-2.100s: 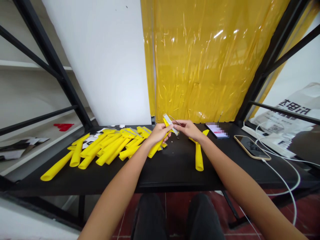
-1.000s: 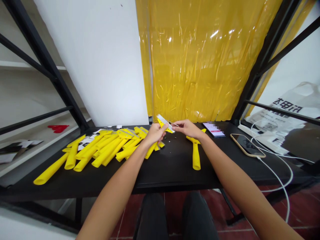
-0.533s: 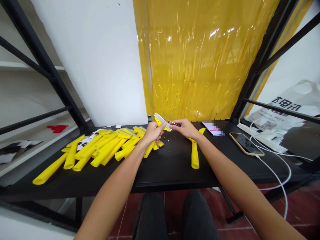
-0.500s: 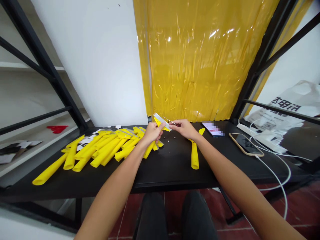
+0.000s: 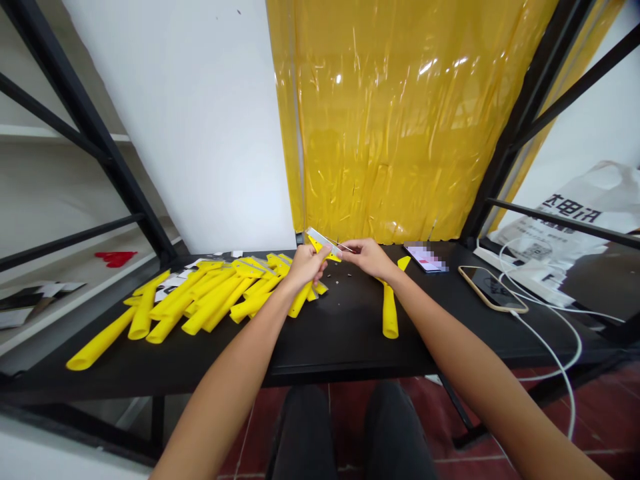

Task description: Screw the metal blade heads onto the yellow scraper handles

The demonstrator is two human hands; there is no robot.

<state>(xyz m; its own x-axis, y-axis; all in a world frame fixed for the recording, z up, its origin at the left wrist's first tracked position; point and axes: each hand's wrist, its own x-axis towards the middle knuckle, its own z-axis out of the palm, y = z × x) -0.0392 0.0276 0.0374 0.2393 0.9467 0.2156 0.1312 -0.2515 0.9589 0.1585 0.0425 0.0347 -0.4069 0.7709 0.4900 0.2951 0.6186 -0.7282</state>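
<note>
Compared with two seconds ago, your yellow scraper [image 5: 333,256] is turned flatter. Your left hand [image 5: 307,265] pinches it; your right hand [image 5: 369,256] pinches a thin rod [image 5: 345,248], and whether this touches the metal plate [image 5: 316,236] is not clear. It seems better to hold the scraper firm and keep clear of the plate's edge. Left of your left hand crowds the scraper pile [image 5: 220,293]; below your right hand lies one loose scraper [image 5: 390,315]; below both hands, tiny bits [image 5: 337,282].

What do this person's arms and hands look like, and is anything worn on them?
Both forearms are bare, with no sleeves in view. The left hand and right hand wear no gloves, and no watch or bracelet shows.
</note>
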